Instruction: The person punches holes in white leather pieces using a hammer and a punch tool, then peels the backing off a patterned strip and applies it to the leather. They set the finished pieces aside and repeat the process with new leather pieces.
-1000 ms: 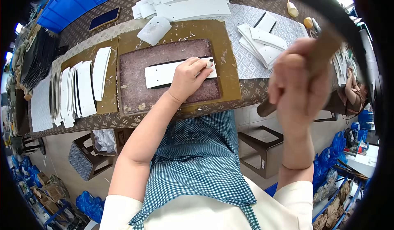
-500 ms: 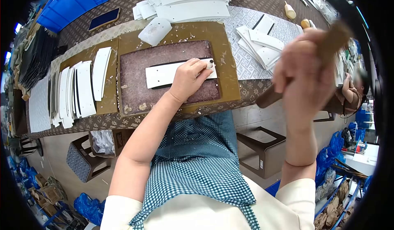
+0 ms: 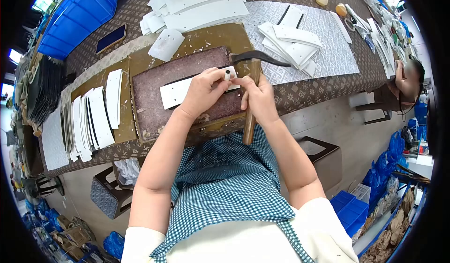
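My left hand [image 3: 202, 94] is closed around a short punch [image 3: 228, 73] with a white body and dark top, held upright over the right end of a white strip [image 3: 174, 94]. Dark edging shows along that strip, which lies on a purple-brown speckled board [image 3: 152, 115]. In my right hand [image 3: 261, 99] is a hammer [image 3: 250, 127], its wooden handle pointing down toward my apron and its dark curved head [image 3: 262, 56] at the top. The right index finger reaches over to the punch, its tip right beside it.
Cut strips [image 3: 98, 117] stand in a row at left. More white pieces [image 3: 293, 42] lie on patterned paper, and stacked sheets [image 3: 201, 10] sit behind. A phone [image 3: 111, 38], blue crate [image 3: 79, 17] and translucent piece [image 3: 167, 45] are around the board. A person [image 3: 410, 82] sits far right.
My right hand has come down and left with the hammer, from raised at the right to beside the punch. My left hand stays at the strip's right end. The view has shifted slightly.
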Demonstrator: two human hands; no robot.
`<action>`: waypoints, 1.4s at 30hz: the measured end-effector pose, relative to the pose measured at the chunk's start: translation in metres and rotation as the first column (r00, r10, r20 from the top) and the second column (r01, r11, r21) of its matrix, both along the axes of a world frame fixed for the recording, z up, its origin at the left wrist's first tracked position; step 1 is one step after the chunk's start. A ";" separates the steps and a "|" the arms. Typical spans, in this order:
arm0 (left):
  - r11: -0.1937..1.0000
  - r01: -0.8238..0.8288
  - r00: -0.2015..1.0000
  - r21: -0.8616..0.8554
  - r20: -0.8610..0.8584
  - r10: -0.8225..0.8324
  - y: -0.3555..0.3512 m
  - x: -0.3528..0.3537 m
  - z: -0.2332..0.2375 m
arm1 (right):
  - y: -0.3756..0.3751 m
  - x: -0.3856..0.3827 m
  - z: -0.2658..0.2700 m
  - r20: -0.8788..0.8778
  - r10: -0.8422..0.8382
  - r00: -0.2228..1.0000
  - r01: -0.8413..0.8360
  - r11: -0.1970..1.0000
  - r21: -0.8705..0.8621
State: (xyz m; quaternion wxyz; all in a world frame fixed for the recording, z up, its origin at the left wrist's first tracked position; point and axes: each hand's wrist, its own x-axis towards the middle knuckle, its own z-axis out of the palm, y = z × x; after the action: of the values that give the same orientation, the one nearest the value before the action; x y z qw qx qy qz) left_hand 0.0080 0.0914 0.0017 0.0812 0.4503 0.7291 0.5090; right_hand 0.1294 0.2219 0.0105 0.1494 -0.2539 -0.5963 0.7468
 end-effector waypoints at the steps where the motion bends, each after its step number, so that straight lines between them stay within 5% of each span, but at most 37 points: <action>1: 1.000 -0.013 1.000 0.005 0.010 0.013 0.001 -0.001 -0.003 | -0.004 -0.001 -0.008 -0.006 -0.023 1.000 0.023 1.000 -0.012; 5: 0.986 -0.170 0.977 -0.003 0.133 0.168 0.005 0.002 -0.009 | -0.011 -0.001 -0.009 -0.020 -0.082 0.996 0.083 0.995 0.056; 8: 0.929 -0.364 0.842 0.063 0.450 0.299 0.007 0.005 0.004 | -0.012 0.000 -0.010 -0.029 -0.095 0.995 0.097 0.992 0.081; 9: 0.937 -0.327 0.833 0.122 0.505 0.225 0.001 0.002 0.003 | -0.012 0.000 -0.011 -0.037 -0.103 0.994 0.105 0.992 0.063; 11: 0.943 -0.257 0.891 0.213 0.430 0.146 -0.013 -0.003 0.007 | -0.012 0.000 -0.012 -0.055 -0.117 0.992 0.118 0.993 0.015; 14: 0.912 -0.287 0.957 -0.294 -0.054 0.284 -0.046 -0.009 0.036 | -0.010 0.001 -0.016 -0.090 -0.135 0.987 0.128 0.988 -0.083; 18: 0.766 -0.393 0.892 -0.509 -0.415 0.182 -0.073 -0.011 0.025 | -0.001 0.005 -0.020 -0.090 -0.160 0.983 0.146 0.978 -0.148; 22: 0.579 -0.383 0.914 -0.720 -0.387 0.123 -0.067 -0.002 0.054 | 0.013 0.012 -0.022 -0.058 -0.203 0.977 0.204 0.979 -0.004; 25: 0.577 -0.278 0.957 -0.768 -0.276 0.094 -0.066 -0.010 0.070 | 0.020 0.019 -0.028 -0.067 -0.237 0.969 0.238 0.971 0.004; 26: 0.659 -0.230 0.959 -0.716 -0.281 0.031 -0.069 -0.018 0.071 | 0.019 0.020 -0.028 -0.059 -0.244 0.968 0.244 0.970 -0.014; 28: 0.719 -0.041 0.974 -0.694 0.134 0.185 -0.065 -0.029 0.085 | 0.019 0.020 -0.032 -0.083 -0.258 0.962 0.255 0.966 -0.048; 30: 0.920 -0.036 0.903 -0.391 0.381 0.198 -0.060 -0.047 0.071 | 0.017 0.015 -0.031 -0.080 -0.280 0.957 0.276 0.960 -0.053; 31: 0.953 -0.067 0.849 -0.294 0.485 0.210 -0.036 -0.037 0.100 | 0.016 0.014 -0.031 -0.081 -0.285 0.955 0.280 0.958 -0.058; 35: 0.975 -0.164 0.828 -0.148 0.517 0.218 0.050 -0.051 0.114 | 0.018 0.012 -0.038 -0.092 -0.302 0.949 0.292 0.950 -0.111; 37: 0.998 0.051 0.764 0.040 0.642 -0.065 0.098 -0.063 0.109 | 0.018 0.013 -0.034 -0.090 -0.300 0.950 0.291 0.951 -0.108; 38: 0.995 0.083 0.836 -0.055 0.547 -0.040 0.115 -0.056 0.127 | 0.018 0.013 -0.034 -0.089 -0.287 0.954 0.279 0.956 -0.093; 42: 0.995 0.007 0.793 0.101 0.606 -0.067 0.137 -0.043 0.107 | 0.018 0.017 -0.038 -0.090 -0.247 0.965 0.244 0.969 -0.039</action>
State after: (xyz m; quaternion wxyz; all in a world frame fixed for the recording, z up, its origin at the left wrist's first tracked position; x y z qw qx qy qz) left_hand -0.0350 0.2288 0.1086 0.2999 0.2803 0.6308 0.6585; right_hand 0.1461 0.2395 -0.0276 0.2654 -0.2924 -0.5423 0.7416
